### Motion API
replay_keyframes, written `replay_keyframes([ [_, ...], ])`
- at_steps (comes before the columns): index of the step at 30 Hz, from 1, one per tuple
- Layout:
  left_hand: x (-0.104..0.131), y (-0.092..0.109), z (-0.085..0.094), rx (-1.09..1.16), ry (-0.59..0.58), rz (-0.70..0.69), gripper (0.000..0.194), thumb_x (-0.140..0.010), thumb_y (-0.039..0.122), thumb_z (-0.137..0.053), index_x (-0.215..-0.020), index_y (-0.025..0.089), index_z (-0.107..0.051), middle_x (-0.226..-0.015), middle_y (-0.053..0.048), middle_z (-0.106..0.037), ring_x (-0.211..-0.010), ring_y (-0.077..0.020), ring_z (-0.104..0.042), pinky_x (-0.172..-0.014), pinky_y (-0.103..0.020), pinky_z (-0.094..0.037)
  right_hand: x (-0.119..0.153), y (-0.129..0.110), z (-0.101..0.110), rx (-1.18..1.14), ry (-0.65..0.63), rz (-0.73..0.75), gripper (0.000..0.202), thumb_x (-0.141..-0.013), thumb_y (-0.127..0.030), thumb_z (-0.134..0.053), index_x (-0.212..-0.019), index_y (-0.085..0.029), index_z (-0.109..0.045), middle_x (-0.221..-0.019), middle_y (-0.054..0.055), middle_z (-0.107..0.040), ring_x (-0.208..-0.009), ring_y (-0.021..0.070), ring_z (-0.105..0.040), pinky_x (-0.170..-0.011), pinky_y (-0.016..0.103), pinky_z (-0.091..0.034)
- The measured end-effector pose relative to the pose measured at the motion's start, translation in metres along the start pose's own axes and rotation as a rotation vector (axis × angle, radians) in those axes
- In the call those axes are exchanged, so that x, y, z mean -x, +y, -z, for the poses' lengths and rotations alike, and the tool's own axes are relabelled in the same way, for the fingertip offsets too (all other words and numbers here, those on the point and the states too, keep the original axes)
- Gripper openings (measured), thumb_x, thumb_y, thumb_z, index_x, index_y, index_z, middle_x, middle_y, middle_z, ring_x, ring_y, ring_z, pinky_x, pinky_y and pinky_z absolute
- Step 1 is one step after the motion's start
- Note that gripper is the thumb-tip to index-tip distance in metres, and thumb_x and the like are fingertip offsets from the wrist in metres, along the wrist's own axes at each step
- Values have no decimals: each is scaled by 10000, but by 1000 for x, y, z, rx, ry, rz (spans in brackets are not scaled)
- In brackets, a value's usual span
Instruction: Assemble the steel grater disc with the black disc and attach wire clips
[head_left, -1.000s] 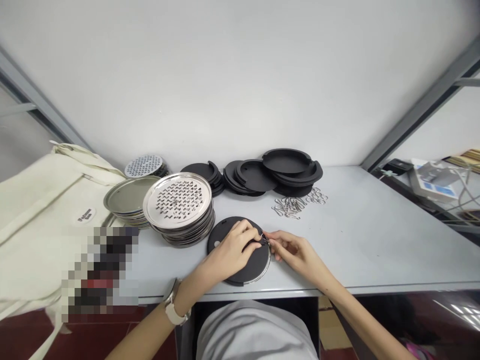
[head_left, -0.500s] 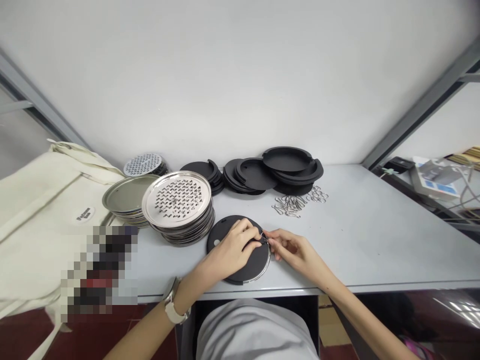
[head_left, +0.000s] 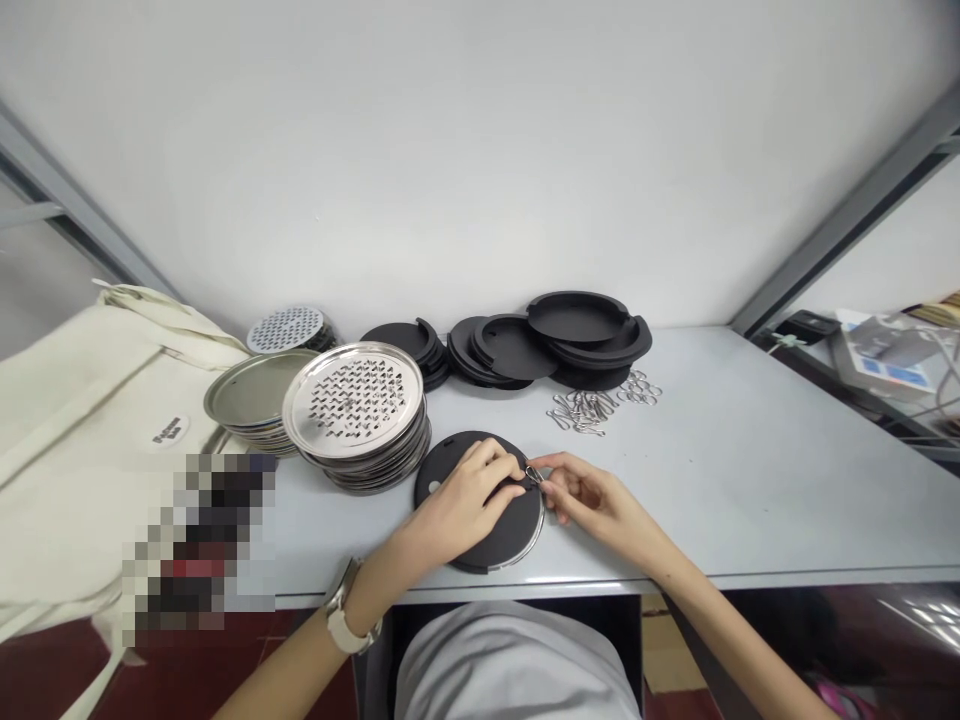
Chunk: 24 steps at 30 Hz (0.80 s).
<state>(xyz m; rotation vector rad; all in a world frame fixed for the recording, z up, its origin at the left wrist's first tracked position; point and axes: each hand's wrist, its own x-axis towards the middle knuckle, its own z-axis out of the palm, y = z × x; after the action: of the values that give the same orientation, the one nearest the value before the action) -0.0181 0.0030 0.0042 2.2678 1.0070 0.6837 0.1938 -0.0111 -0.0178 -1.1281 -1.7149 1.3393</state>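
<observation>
A round black disc (head_left: 495,540) with a silvery rim along its right side lies near the table's front edge. Across its top rests my left hand (head_left: 469,495), fingers bent, thumb and fingertips near the disc's right edge. My right hand (head_left: 581,490) pinches a small metal clip (head_left: 534,474) at that edge, close to the left fingertips. Whether the left fingers also grip the clip is hard to tell. Behind the hands lie a pile of metal clips (head_left: 585,410) and several metal rings (head_left: 640,388).
Perforated metal discs (head_left: 360,395) are stacked left of the hands, beside a stack of plain metal discs (head_left: 259,390). Black round trays (head_left: 577,320) stand along the wall. A cream cloth bag (head_left: 90,430) covers the left end of the table (head_left: 750,480).
My right hand has shifted slightly right, and more of the metal clip shows between the hands. The left hand stays on the disc.
</observation>
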Motion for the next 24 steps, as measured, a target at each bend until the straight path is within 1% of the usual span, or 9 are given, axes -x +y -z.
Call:
replay_keyframes([
  [4, 0, 2, 2, -15, -9, 9, 107, -930, 194, -491, -1012, 205, -558, -1028, -27, -539, -1032, -169, -514, -945, -311, -422, 2, 1, -1, -3, -9, -1, 293, -922, -374, -523, -1163, -207, -539, -697, -34, -478, -620, 113, -475, -595, 238, -398],
  [9, 2, 7, 5, -61, -44, 15, 291, -937, 188, -462, -1213, 269, -510, -1070, -34, -532, -1040, -183, -508, -936, -337, -436, 2, 1, -2, 56, 22, 26, 301, -893, -367, -570, -1156, -224, -547, -717, -35, -446, -645, 117, -429, -597, 236, -375],
  [11, 2, 7, 5, -73, -44, 17, 295, -938, 184, -453, -1208, 280, -525, -1064, -36, -527, -1027, -180, -513, -918, -331, -446, 2, -1, -3, 73, 20, 29, 285, -903, -368, -548, -1150, -225, -550, -710, -36, -445, -640, 118, -428, -592, 236, -374],
  [15, 2, 6, 4, -84, -32, -5, 233, -939, 190, -457, -1130, 253, -575, -1047, -41, -527, -1020, -180, -514, -916, -334, -444, 3, -4, -2, 121, 31, 37, 276, -928, -360, -493, -1159, -222, -554, -697, -30, -460, -632, 124, -442, -582, 240, -381],
  [19, 2, 6, 3, -92, -24, -11, 232, -943, 200, -459, -1142, 252, -568, -1046, -37, -530, -1012, -175, -513, -916, -335, -443, 5, -7, -3, 242, 70, 71, 261, -936, -321, -470, -1159, -223, -565, -702, -15, -492, -645, 138, -481, -609, 257, -417],
  [21, 2, 6, 3, -100, -24, -18, 232, -944, 202, -458, -1144, 249, -566, -1044, -38, -530, -1006, -175, -514, -914, -337, -444, 6, -8, -4, 309, 94, 96, 246, -934, -304, -469, -1144, -229, -573, -746, -1, -501, -659, 143, -500, -630, 268, -438],
  [24, 2, 7, 3, -111, -24, -13, 223, -943, 203, -463, -1138, 243, -564, -1043, -37, -529, -1009, -174, -512, -919, -331, -440, 7, -9, -5, 354, 134, 124, 205, -925, -283, -479, -1098, -232, -575, -890, 31, -513, -675, 136, -522, -649, 275, -459],
])
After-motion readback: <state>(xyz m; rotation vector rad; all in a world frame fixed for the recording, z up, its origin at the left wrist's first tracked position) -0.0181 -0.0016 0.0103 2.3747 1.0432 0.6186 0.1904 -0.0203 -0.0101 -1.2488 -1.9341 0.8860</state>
